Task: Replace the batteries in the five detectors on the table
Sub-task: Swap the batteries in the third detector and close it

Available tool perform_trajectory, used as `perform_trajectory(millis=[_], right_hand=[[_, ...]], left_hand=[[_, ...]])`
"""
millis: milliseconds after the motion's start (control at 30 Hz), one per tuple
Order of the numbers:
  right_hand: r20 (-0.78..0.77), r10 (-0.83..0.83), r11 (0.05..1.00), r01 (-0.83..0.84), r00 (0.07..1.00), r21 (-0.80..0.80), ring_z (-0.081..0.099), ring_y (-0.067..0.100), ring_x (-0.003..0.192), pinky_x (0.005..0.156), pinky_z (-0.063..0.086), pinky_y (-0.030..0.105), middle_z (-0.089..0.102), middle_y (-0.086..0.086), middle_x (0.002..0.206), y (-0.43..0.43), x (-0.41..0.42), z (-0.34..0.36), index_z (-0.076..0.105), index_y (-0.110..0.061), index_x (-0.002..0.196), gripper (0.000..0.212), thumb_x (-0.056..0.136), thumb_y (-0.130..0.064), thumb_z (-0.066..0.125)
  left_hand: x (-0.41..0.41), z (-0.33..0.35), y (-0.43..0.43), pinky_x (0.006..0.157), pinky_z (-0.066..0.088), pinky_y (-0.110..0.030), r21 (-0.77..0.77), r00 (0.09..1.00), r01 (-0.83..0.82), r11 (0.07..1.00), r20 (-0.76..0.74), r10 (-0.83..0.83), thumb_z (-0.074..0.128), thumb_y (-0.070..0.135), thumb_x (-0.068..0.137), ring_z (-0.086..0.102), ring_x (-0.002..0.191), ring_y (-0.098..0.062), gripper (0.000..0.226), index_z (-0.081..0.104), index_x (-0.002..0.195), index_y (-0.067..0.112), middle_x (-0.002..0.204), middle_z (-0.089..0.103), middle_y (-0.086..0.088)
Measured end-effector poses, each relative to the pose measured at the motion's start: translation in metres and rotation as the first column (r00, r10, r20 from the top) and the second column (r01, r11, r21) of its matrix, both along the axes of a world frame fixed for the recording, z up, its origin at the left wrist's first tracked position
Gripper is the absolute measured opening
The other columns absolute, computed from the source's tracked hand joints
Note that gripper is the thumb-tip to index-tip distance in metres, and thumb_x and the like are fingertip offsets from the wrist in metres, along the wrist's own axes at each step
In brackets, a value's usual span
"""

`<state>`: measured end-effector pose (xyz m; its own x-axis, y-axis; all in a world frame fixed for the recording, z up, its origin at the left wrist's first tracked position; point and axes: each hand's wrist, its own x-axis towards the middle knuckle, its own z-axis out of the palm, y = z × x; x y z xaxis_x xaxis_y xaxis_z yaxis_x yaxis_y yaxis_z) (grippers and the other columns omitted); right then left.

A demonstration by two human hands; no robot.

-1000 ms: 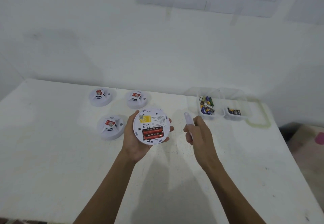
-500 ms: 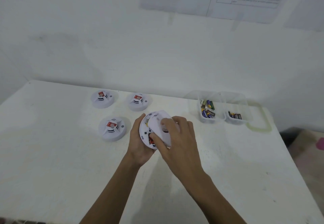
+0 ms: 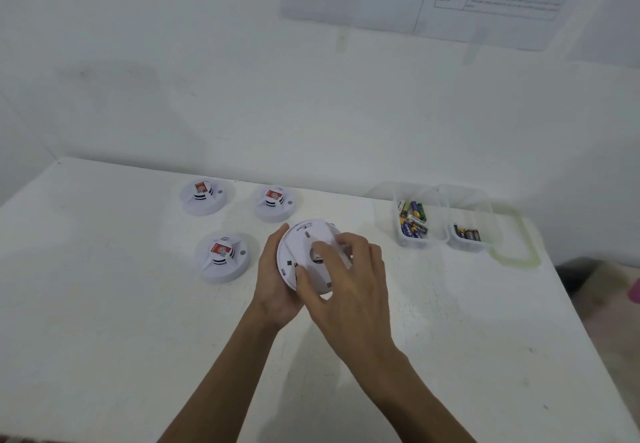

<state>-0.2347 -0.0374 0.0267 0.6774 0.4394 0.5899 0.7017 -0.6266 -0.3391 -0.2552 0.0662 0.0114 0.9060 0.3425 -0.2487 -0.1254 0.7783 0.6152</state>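
My left hand (image 3: 277, 283) holds a round white detector (image 3: 304, 245) tilted above the table, its back side facing me. My right hand (image 3: 346, 280) presses a white back cover onto that detector, fingers spread over it, and hides most of the battery bay. Three more white detectors with red labels sit on the table: one at the back left (image 3: 202, 196), one at the back middle (image 3: 274, 202), one in front of them at the left (image 3: 223, 255).
Two clear plastic tubs stand at the back right: the left tub (image 3: 398, 234) holds several mixed batteries (image 3: 412, 221), the right tub (image 3: 491, 231) holds a few dark batteries (image 3: 467, 234). A clear lid (image 3: 519, 259) lies under them. The table's right edge (image 3: 588, 335) drops to the floor.
My right hand brought the white cover from beside the detector onto its back. The red batteries that were exposed are now covered. The detector has tipped slightly.
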Motion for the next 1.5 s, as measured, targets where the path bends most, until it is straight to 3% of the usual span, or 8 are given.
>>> perform_trajectory(millis=[233,667,900,967,1067,1200,1333,1500], right_hand=[[-0.01,-0.012,1.0,0.012,1.0,0.011,0.065,0.024,0.088,0.074,0.056,0.034,0.068,0.008,0.106,0.007,0.002,0.002,0.064,-0.026,0.106,0.045,0.082,-0.059,0.045],[-0.042,0.055,0.998,-0.057,0.998,-0.041,0.064,0.024,0.089,0.068,0.057,0.03,0.067,0.01,0.107,0.005,0.006,0.003,0.072,-0.022,0.103,0.042,0.073,-0.052,0.066],[-0.168,0.209,0.975,-0.218,0.963,-0.035,0.056,0.022,0.095,0.07,0.054,0.025,0.056,0.007,0.109,-0.005,0.015,0.011,0.068,-0.023,0.11,0.04,0.076,-0.044,0.065],[-0.159,0.2,0.977,-0.209,0.967,-0.041,0.057,0.022,0.093,0.069,0.054,0.024,0.057,0.008,0.108,-0.003,0.014,0.011,0.068,-0.022,0.109,0.04,0.075,-0.044,0.066],[-0.157,0.182,0.981,-0.189,0.971,-0.032,0.06,0.022,0.093,0.069,0.056,0.026,0.059,0.009,0.109,-0.002,0.011,0.009,0.069,-0.022,0.109,0.041,0.075,-0.044,0.068],[-0.143,0.136,0.99,-0.141,0.98,-0.028,0.061,0.022,0.092,0.067,0.057,0.027,0.06,0.009,0.109,0.0,0.006,0.008,0.068,-0.023,0.108,0.041,0.074,-0.046,0.069],[-0.119,0.066,0.997,-0.07,0.991,-0.03,0.063,0.022,0.088,0.064,0.058,0.029,0.063,0.009,0.106,0.005,0.002,0.009,0.07,-0.024,0.105,0.042,0.072,-0.049,0.064],[-0.121,-0.05,0.998,0.044,0.991,-0.054,0.065,0.02,0.078,0.055,0.058,0.027,0.065,0.008,0.095,0.014,-0.005,0.007,0.072,-0.025,0.099,0.044,0.072,-0.056,0.057]], left_hand=[[0.002,-0.01,0.006,0.07,0.059,-0.034,0.01,0.998,0.005,1.0,-0.063,-0.004,0.021,0.043,0.099,0.07,0.084,-0.019,0.045,0.059,0.11,0.021,0.099,0.071,-0.006],[0.003,0.0,0.004,0.055,0.058,-0.03,-0.002,1.0,0.002,1.0,0.017,-0.002,0.012,0.038,0.1,0.072,0.068,-0.014,0.075,0.078,0.066,0.031,0.078,0.075,0.0],[0.001,0.0,0.018,0.081,0.056,-0.039,0.01,0.985,0.115,0.993,0.128,-0.116,0.052,0.049,0.077,0.067,0.104,-0.024,0.048,0.073,0.108,0.019,0.115,0.069,-0.009],[-0.001,-0.003,0.015,0.075,0.057,-0.033,0.035,0.987,0.087,0.996,0.134,-0.091,0.043,0.048,0.082,0.07,0.095,-0.017,0.043,0.077,0.097,0.027,0.104,0.074,-0.001],[-0.002,0.013,0.011,0.065,0.058,-0.027,-0.043,0.981,0.13,0.991,0.148,-0.123,0.014,0.036,0.097,0.072,0.079,-0.011,0.068,0.079,0.077,0.033,0.087,0.076,0.003],[-0.006,0.019,0.008,0.106,0.04,-0.037,0.096,0.955,-0.054,0.994,0.297,0.023,-0.002,0.034,0.095,0.05,0.127,-0.022,0.071,0.054,0.134,0.015,0.137,0.054,-0.012],[-0.004,0.02,0.001,0.058,0.056,-0.021,0.112,0.989,-0.006,0.994,0.145,-0.01,0.011,0.031,0.101,0.071,0.069,-0.005,0.075,0.076,0.064,0.039,0.075,0.075,0.01],[0.001,0.007,0.003,0.066,0.059,-0.027,0.133,0.999,0.009,0.991,0.046,-0.016,0.02,0.039,0.096,0.072,0.078,-0.011,0.063,0.079,0.073,0.033,0.084,0.076,0.003]])
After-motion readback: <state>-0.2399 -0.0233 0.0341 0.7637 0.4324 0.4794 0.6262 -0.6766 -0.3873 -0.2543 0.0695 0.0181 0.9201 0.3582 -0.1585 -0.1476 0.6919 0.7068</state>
